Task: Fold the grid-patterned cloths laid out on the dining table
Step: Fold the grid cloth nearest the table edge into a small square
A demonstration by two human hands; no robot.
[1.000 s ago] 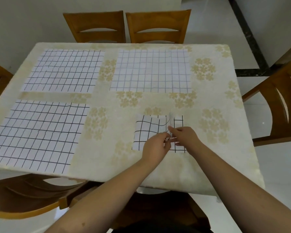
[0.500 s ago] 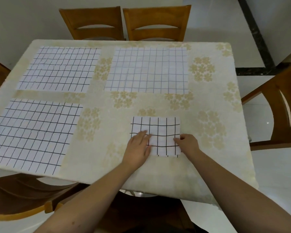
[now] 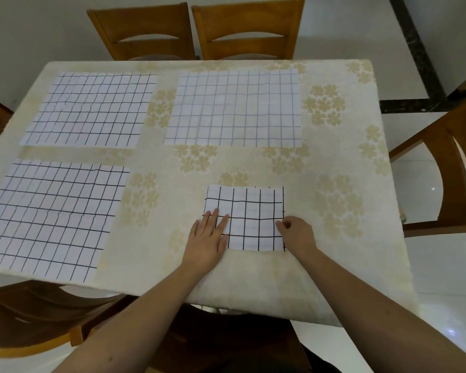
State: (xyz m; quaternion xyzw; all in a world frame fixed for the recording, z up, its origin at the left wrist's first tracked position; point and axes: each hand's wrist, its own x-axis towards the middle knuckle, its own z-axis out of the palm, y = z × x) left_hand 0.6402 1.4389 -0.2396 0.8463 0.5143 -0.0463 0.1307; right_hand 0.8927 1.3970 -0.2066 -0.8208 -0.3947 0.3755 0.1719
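Left hand (image 3: 209,239) flat, fingers straight and slightly spread, pressing the near-left part of the folded grid cloth (image 3: 249,218). Right hand (image 3: 296,232) at its right edge, fingers curled, seemingly pinching the edge. Left of the fingers, an unfolded grid cloth (image 3: 51,219); beyond the fingertips, two more (image 3: 92,109) (image 3: 234,107) on the floral tablecloth (image 3: 334,168). Farthest, two wooden chairs (image 3: 197,30).

On the table (image 3: 253,168) before you, the folded cloth (image 3: 250,219) lies near-right, your left hand (image 3: 207,238) on its left edge, your right hand (image 3: 296,234) at its right edge; three spread cloths lie near-left (image 3: 49,219), far-left (image 3: 92,109), far-centre (image 3: 234,107); two chairs (image 3: 194,28) stand behind.
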